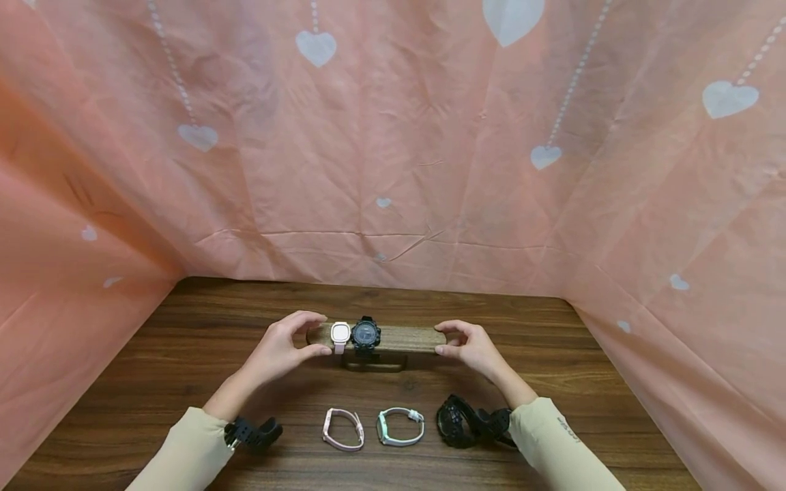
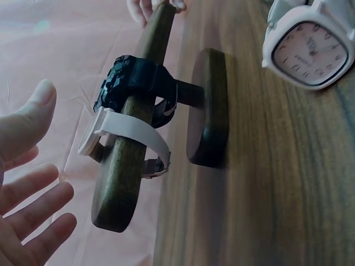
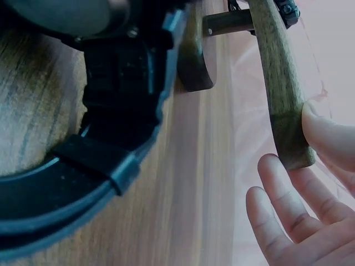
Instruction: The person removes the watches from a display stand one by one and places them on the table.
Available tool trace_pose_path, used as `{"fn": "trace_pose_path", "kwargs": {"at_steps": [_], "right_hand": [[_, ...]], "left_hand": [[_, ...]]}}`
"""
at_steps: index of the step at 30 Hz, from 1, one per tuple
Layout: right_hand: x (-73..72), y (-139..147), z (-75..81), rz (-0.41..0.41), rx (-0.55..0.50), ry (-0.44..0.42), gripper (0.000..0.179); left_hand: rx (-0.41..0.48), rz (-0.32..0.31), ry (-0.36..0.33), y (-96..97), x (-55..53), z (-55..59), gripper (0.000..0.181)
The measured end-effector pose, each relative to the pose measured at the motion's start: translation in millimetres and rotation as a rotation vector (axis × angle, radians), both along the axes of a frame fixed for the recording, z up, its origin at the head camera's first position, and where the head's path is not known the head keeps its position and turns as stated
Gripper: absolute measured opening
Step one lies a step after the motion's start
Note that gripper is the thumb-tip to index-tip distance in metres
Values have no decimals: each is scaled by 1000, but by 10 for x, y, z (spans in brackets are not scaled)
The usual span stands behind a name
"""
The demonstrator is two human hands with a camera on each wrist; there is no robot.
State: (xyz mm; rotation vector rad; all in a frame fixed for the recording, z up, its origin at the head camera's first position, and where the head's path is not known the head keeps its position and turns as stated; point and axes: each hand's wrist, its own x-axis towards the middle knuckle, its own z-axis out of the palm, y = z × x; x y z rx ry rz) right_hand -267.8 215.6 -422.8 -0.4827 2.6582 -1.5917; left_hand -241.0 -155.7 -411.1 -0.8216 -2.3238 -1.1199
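Observation:
A wooden watch stand (image 1: 411,339) has a horizontal bar carrying a pale pink square watch (image 1: 340,333) at its left part, with a black round watch (image 1: 366,334) beside it. My right hand (image 1: 475,348) pinches the bar's right end, thumb on one side and fingertips on the other. Around the left end, my left hand (image 1: 279,348) is held with thumb and fingers spread. The left wrist view shows a gap between those fingers and the bar. Beneath the bar is the stand's base (image 2: 216,111), which rests on the table.
Nearer on the wooden table (image 1: 295,470) lie a pink watch (image 1: 326,426), a mint-green watch (image 1: 383,427) and a black watch (image 1: 451,421). A black strap (image 1: 254,433) shows beside the left sleeve. Pink curtain (image 1: 399,170) with pale hearts encloses the back and sides.

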Motion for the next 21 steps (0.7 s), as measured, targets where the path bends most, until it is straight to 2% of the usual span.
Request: {"fn": "trace_pose_path", "kwargs": {"at_steps": [8,12,17,21], "right_hand": [[2,5,35,2,19,-18,38],[7,12,31,8,12,-16,38],[9,7,19,4,12,-25,38],[11,11,17,4,6,-26,39]], "left_hand": [[-46,-13,-41,66,-133,79,53],[-106,-24,-70,114,-176,101,55],[-182,-23,-81,154,-194,94,57],[-195,-35,-112,167,-245,54,62]]}}
